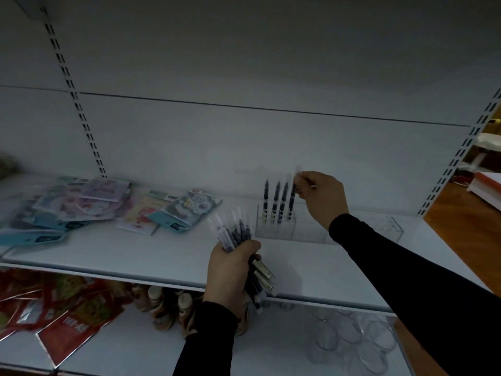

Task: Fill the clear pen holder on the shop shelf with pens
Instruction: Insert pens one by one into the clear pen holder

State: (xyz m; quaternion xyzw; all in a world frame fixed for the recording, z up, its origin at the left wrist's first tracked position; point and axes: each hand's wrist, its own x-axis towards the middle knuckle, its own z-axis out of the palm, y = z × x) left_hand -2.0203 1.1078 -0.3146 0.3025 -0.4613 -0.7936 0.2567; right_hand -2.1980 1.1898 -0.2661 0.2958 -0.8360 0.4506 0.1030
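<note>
A clear pen holder (303,232) stands on the white shelf (135,253), toward the right. Three dark pens (275,203) stand upright in its left end. A fourth pen (292,199) beside them is pinched at its top by my right hand (321,196), with its lower end inside the holder. My left hand (230,272) hovers at the shelf's front edge, left of the holder, and grips a bundle of pens (238,240) with clear caps pointing up.
Flat packets of stationery (89,204) lie spread over the shelf's left half. Below, red packets (54,313) at the left, small bottles (162,308) in the middle, clear round lids (349,340) at the right. A slotted upright (458,156) bounds the shelf on the right.
</note>
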